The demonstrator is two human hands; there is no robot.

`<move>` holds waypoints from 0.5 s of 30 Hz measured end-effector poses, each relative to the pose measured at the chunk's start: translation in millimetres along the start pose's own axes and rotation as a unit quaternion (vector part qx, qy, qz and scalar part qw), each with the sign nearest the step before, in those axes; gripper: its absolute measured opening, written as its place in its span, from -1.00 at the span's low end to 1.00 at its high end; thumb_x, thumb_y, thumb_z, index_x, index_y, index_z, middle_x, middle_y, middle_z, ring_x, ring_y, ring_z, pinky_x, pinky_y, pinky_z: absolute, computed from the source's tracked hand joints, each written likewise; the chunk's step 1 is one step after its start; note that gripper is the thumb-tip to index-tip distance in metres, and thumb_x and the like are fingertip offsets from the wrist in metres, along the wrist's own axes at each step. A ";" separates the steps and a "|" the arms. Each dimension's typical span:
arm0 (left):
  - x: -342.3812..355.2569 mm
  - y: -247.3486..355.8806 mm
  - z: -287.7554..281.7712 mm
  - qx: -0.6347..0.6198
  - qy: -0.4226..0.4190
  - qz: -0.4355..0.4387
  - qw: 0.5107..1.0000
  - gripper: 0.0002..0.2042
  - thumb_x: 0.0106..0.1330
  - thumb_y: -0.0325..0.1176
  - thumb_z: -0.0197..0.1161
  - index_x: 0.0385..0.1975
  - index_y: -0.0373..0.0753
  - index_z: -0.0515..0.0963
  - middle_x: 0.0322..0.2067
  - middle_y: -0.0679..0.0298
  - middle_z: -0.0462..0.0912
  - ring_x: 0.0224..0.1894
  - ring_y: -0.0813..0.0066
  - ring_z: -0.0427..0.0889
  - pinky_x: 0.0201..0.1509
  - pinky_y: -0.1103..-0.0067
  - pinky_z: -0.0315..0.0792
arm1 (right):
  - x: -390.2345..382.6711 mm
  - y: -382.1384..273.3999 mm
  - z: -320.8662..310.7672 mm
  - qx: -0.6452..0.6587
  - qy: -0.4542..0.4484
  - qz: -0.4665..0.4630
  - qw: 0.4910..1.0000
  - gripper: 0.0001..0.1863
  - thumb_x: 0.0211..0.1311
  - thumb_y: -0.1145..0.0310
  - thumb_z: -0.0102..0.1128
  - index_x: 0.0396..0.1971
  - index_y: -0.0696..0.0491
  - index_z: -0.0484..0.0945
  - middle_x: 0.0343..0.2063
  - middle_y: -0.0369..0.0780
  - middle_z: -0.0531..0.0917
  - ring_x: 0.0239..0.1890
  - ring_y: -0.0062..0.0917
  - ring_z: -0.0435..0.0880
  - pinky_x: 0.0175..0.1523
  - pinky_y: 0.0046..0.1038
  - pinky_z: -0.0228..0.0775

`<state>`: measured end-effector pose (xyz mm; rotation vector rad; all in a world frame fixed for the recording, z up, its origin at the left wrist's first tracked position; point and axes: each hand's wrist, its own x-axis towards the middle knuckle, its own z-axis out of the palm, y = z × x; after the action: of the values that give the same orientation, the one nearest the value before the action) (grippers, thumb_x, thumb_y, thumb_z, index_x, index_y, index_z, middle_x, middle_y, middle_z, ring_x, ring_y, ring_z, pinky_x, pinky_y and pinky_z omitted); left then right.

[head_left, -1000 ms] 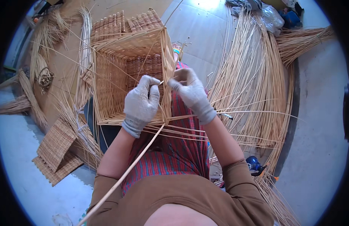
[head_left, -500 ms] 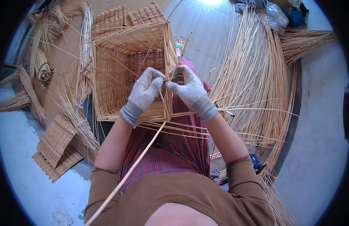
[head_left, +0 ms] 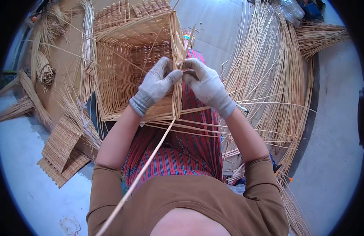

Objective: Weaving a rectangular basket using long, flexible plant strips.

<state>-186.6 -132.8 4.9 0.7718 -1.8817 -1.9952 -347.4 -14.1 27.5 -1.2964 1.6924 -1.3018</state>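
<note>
A square, open-topped wicker basket (head_left: pixel 113 78) rests on its side across my lap, its mouth facing me. My gloved left hand (head_left: pixel 155 84) reaches inside the opening and is closed on the basket's right rim, thumb and fingers pinching it. From the outer side my gloved right hand (head_left: pixel 205 83) pinches a wicker strand (head_left: pixel 192 37) against that rim; its fingertips are partly hidden. The two hands almost meet. A thicker cane (head_left: pixel 140 175) runs from the rim's near corner toward me. Several loose strands (head_left: pixel 197 128) stick out to the right below my right hand.
Long bundled wicker rods (head_left: pixel 264 67) cover the floor on the right, with another bundle (head_left: pixel 321 37) behind. Woven panels (head_left: pixel 62 143) lie at the left. More rod bundles (head_left: pixel 44 70) lie far left. A patterned red cloth (head_left: pixel 170 161) covers my legs.
Both hands have shifted slightly along the rim and closer together, the right hand moving a little outward and up. The basket appears slightly higher in view.
</note>
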 end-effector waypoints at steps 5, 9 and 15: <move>-4.9 20.1 -1.9 -0.037 -0.047 -0.055 0.997 -0.57 0.46 -0.18 0.32 0.18 -0.22 0.40 -0.17 0.37 0.56 -0.21 0.68 0.52 -0.20 0.64 0.47 | 21.7 1.3 -15.7 -0.021 -0.063 0.089 0.994 -0.80 0.32 0.58 0.26 -0.07 0.18 0.62 -0.28 -0.23 0.74 -0.22 -0.66 0.71 -0.06 -0.53 0.61; -5.7 18.2 -2.7 0.026 -0.011 0.019 0.999 -0.56 0.38 -0.16 0.40 0.06 -0.33 0.47 -0.19 0.32 0.58 -0.13 0.61 0.54 -0.04 0.59 0.50 | 35.4 -0.2 -15.2 -0.079 -0.070 0.051 0.993 -0.86 0.27 0.61 0.26 -0.18 0.20 0.65 -0.47 -0.29 0.69 -0.37 -0.69 0.64 -0.17 -0.57 0.60; -43.4 31.3 -1.1 0.175 0.026 0.037 0.984 -0.67 0.34 -0.21 0.37 -0.08 -0.26 0.46 -0.20 0.22 0.65 -0.22 0.47 0.64 -0.05 0.45 0.58 | 7.5 26.9 -16.0 -0.087 0.040 0.094 0.991 -0.81 0.40 0.49 0.20 -0.05 0.14 0.64 -0.39 -0.23 0.70 -0.35 -0.60 0.67 -0.27 -0.45 0.60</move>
<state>-155.3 -113.0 43.5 0.8158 -2.2254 -1.6045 -372.7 -15.3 7.6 -1.1602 1.9694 -1.1291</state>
